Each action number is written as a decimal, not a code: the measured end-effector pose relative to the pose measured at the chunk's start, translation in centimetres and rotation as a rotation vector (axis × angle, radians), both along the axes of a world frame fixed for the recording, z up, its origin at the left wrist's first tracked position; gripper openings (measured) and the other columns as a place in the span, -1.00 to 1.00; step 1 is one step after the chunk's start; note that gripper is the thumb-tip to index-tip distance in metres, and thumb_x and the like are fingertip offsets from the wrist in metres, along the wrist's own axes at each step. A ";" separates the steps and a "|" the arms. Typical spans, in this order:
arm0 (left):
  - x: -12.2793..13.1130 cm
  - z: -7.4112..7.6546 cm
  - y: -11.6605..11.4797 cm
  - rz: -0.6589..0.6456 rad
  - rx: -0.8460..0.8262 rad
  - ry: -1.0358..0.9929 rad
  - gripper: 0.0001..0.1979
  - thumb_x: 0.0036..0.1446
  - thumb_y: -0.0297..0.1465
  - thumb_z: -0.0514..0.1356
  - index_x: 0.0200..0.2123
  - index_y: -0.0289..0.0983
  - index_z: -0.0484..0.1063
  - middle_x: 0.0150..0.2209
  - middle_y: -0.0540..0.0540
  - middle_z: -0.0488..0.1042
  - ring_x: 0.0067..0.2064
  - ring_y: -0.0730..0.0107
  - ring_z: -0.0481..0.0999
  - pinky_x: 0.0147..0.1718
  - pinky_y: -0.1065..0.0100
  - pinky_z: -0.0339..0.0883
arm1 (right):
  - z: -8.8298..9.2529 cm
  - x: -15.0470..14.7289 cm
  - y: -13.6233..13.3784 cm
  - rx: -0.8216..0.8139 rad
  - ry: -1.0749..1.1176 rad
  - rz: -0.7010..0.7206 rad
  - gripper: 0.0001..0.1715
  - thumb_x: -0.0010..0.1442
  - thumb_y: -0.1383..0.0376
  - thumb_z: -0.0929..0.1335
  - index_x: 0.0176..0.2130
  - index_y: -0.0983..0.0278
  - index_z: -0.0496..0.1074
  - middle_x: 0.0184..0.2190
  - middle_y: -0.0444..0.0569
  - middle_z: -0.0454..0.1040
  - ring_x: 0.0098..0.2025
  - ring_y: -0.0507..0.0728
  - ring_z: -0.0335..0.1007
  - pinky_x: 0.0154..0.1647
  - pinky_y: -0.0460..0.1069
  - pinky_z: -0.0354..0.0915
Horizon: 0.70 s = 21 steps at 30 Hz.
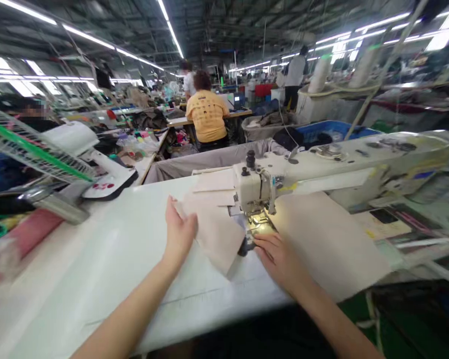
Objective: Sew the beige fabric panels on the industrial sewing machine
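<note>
A white sewing machine (254,192) stands on the pale worktable, its needle area lit by a small lamp. Left of the needle lies a beige fabric piece (219,234), with one corner pointing towards me. My left hand (180,232) grips this piece at its left edge, thumb on top. Close in front of the presser foot is my right hand (275,254), fingers bent and together; what they pinch is hidden. A larger beige fabric panel (329,244) spreads under the machine arm, beside and beneath my right wrist.
On the left are a metal flask (62,204), a white device on a stand (108,182) and a wire rack (33,144). A phone (383,215) lies at the right. Behind the machine stand a blue crate (336,128) and thread cones (319,75). A person in yellow (207,114) sits ahead.
</note>
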<state>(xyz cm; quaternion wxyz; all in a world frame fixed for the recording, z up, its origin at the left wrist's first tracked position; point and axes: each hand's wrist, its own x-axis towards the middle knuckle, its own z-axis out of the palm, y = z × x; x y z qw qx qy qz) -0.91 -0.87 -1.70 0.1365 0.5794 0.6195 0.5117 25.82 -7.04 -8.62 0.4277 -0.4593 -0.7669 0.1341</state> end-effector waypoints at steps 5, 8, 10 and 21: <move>-0.6 -2.0 -2.9 -0.402 -0.040 0.850 -0.47 0.17 -0.54 0.04 0.21 -0.23 0.36 0.09 -0.25 0.46 0.18 -0.02 0.39 0.19 -0.07 0.28 | 1.1 0.2 -0.4 0.003 0.092 -0.104 -0.73 0.39 0.30 0.27 -0.09 0.23 0.56 -0.10 0.06 0.61 -0.03 0.21 0.52 0.07 0.16 0.44; 0.5 -1.1 -4.7 -0.494 -0.177 1.067 -0.53 0.22 -0.49 0.03 0.18 -0.30 0.38 -0.15 -0.24 0.50 -0.10 0.05 0.50 -0.14 0.09 0.47 | 2.3 -0.4 -1.1 -0.008 0.057 -0.076 -0.75 0.37 0.32 0.29 -0.07 0.23 0.55 -0.07 0.07 0.60 0.00 0.20 0.51 0.10 0.14 0.43; 1.5 -0.2 -5.6 -0.503 -0.246 1.154 -0.53 0.20 -0.47 0.07 0.17 -0.33 0.39 -0.20 -0.23 0.47 -0.17 0.04 0.50 -0.25 0.11 0.47 | 2.7 -0.9 -1.5 -0.034 -0.016 -0.026 -0.76 0.35 0.33 0.32 -0.05 0.25 0.54 -0.03 0.08 0.58 0.03 0.22 0.49 0.10 0.15 0.43; 5.0 -2.1 -3.0 -0.829 -0.159 0.885 -0.46 0.38 -0.24 0.08 0.35 -0.29 0.16 0.40 -0.23 0.15 0.41 0.01 0.10 0.33 -0.07 0.09 | 2.0 -0.1 -0.5 -0.043 -0.161 0.031 -0.85 0.28 0.42 0.36 -0.14 0.28 0.51 -0.10 0.08 0.56 -0.04 0.23 0.47 0.04 0.17 0.45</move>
